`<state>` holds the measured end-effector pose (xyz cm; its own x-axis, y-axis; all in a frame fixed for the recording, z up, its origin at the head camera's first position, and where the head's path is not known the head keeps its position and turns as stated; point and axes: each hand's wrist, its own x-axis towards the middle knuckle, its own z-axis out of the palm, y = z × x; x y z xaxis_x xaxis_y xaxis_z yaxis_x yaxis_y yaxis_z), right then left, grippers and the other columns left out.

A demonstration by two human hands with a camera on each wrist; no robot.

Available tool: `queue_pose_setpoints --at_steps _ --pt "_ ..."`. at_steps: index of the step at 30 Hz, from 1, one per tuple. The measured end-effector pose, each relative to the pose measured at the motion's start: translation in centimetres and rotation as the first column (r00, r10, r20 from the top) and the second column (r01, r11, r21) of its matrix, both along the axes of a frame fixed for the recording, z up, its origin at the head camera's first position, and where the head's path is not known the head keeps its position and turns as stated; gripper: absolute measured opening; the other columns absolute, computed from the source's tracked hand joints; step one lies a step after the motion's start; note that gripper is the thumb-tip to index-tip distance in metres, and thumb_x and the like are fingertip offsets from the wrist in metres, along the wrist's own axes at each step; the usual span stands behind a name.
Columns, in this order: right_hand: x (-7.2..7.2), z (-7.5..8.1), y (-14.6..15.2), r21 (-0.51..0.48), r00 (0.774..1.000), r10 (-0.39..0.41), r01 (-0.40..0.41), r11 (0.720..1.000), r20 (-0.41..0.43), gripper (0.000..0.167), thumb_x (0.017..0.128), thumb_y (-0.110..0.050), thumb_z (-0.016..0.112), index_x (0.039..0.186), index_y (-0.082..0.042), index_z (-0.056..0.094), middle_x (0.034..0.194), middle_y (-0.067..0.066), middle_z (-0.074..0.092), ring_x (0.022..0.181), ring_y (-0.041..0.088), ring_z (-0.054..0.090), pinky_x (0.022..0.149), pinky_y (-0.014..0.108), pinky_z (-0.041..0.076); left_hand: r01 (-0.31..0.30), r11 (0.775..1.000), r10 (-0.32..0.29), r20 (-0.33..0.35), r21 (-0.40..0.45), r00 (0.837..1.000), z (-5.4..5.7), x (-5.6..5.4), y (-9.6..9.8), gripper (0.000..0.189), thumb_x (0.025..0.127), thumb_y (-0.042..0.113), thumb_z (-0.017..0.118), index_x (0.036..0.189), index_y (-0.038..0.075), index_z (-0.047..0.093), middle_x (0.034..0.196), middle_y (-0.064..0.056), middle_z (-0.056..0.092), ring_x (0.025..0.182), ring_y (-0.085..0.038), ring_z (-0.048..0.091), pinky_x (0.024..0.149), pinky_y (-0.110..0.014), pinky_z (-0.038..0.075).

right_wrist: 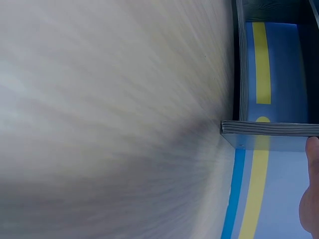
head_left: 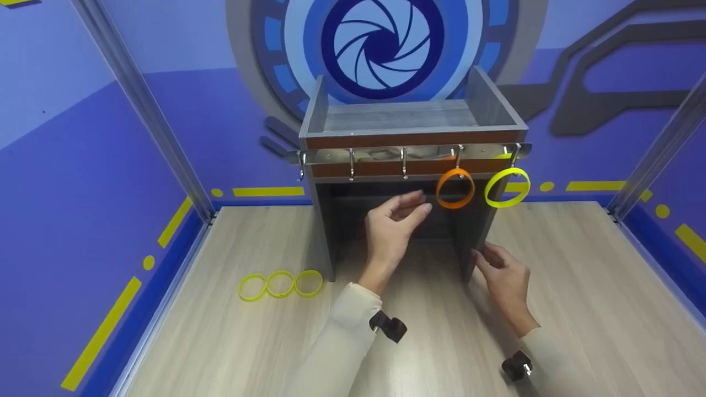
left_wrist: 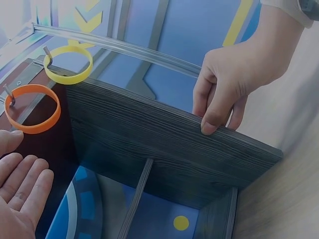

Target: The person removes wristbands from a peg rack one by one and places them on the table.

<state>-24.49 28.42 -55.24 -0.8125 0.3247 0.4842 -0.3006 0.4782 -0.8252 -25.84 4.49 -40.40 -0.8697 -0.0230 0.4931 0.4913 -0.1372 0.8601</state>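
A grey wooden shelf [head_left: 323, 231] carries a metal hook rail [head_left: 378, 155] across its front. An orange wristband [head_left: 455, 188] hangs from one hook, with a yellow wristband [head_left: 507, 188] on the rightmost hook. My left hand [head_left: 390, 226] is just left of the orange band, thumb and fingers apart, holding nothing. In the left wrist view, that hand's fingers [left_wrist: 36, 194] are nearly straight below the orange band. Low on the right side panel [left_wrist: 164, 119], my right hand [head_left: 503, 277] grips the front edge with its thumb on the edge and fingers outside. The right wrist view shows only part of that hand [right_wrist: 311, 184].
Three yellow rings [head_left: 281, 284] lie in a touching row on the wooden table [head_left: 231, 353], left of the shelf. The remaining hooks [head_left: 351, 164] to the left carry no bands. Blue patterned walls [head_left: 182, 121] and metal posts [head_left: 138, 105] surround the table.
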Motion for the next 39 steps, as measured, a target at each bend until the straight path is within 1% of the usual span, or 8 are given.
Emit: queue_pose_setpoints --at_steps 7,12,18,21,26,29,36,39 --pt "0.0 0.0 0.0 -0.030 1.000 0.015 -0.015 0.999 0.003 0.022 0.093 -0.006 0.083 0.115 -0.002 0.080 0.105 0.010 0.080 0.089 -0.004 0.072 0.076 0.010 0.057 0.029 0.999 -0.029 0.007 0.028 1.000 0.4 -0.2 0.7 0.025 0.088 0.004 0.087 0.111 -0.001 0.080 0.105 -0.005 0.081 0.094 -0.015 0.077 0.085 -0.033 0.065" --pt "-0.1 0.0 0.0 -0.040 1.000 0.026 -0.026 0.999 -0.008 0.022 0.094 -0.008 0.083 0.115 -0.003 0.080 0.104 0.010 0.080 0.089 -0.003 0.072 0.077 0.010 0.057 0.045 0.998 -0.045 0.011 0.039 0.999 0.7 0.0 1.2 0.024 0.087 0.003 0.088 0.110 -0.001 0.081 0.103 -0.004 0.081 0.093 -0.015 0.078 0.085 -0.035 0.065" --pt "0.0 0.0 0.1 -0.050 0.999 0.033 -0.034 0.998 -0.028 0.024 0.093 -0.002 0.082 0.116 0.001 0.079 0.106 0.012 0.080 0.091 -0.004 0.072 0.079 0.012 0.058 0.046 0.998 -0.047 0.009 0.036 0.999 0.9 0.1 1.7 0.023 0.087 0.002 0.087 0.109 0.001 0.081 0.102 -0.003 0.081 0.093 -0.019 0.078 0.083 -0.034 0.065" --pt "0.0 0.1 0.0 -0.032 1.000 0.025 -0.025 0.999 -0.015 0.024 0.093 -0.003 0.082 0.117 0.001 0.079 0.107 0.011 0.080 0.091 -0.006 0.071 0.079 0.011 0.057 0.045 0.998 -0.045 0.007 0.044 0.999 0.9 0.1 1.8 0.022 0.087 0.001 0.087 0.109 0.001 0.081 0.101 -0.003 0.081 0.091 -0.020 0.078 0.082 -0.034 0.065" --pt "-0.1 0.2 0.0 -0.012 1.000 0.016 -0.016 1.000 0.002 0.025 0.094 -0.006 0.082 0.118 -0.002 0.079 0.109 0.008 0.080 0.092 -0.005 0.071 0.080 0.010 0.056 0.038 0.999 -0.038 0.003 0.039 0.999 0.9 0.1 1.8 0.020 0.087 0.002 0.087 0.107 0.001 0.081 0.099 -0.002 0.080 0.088 -0.017 0.077 0.080 -0.034 0.065" --pt "-0.1 0.1 0.0 -0.012 1.000 0.014 -0.014 1.000 0.009 0.025 0.095 -0.008 0.082 0.119 -0.003 0.079 0.109 0.008 0.080 0.093 -0.005 0.071 0.080 0.009 0.056 0.035 0.999 -0.035 0.000 0.032 0.999 1.0 0.1 1.7 0.019 0.088 0.004 0.087 0.106 0.002 0.081 0.098 -0.001 0.080 0.088 -0.016 0.076 0.080 -0.034 0.065" --pt "0.0 0.0 0.0 -0.017 1.000 0.015 -0.015 1.000 0.017 0.023 0.096 -0.010 0.081 0.118 -0.003 0.079 0.108 0.009 0.080 0.092 -0.004 0.071 0.080 0.009 0.056 0.059 0.996 -0.057 -0.019 0.067 0.998 1.5 0.1 1.8 0.019 0.089 0.002 0.086 0.107 -0.002 0.080 0.101 -0.004 0.080 0.089 -0.016 0.077 0.081 -0.035 0.066" --pt "0.0 0.0 0.0 -0.023 1.000 0.016 -0.015 1.000 0.018 0.023 0.096 -0.010 0.081 0.118 -0.004 0.079 0.108 0.007 0.080 0.092 -0.003 0.071 0.080 0.010 0.056 0.055 0.996 -0.053 -0.027 0.066 0.998 1.8 0.2 1.8 0.019 0.089 0.002 0.086 0.107 -0.001 0.080 0.101 -0.004 0.080 0.089 -0.017 0.077 0.081 -0.036 0.066"
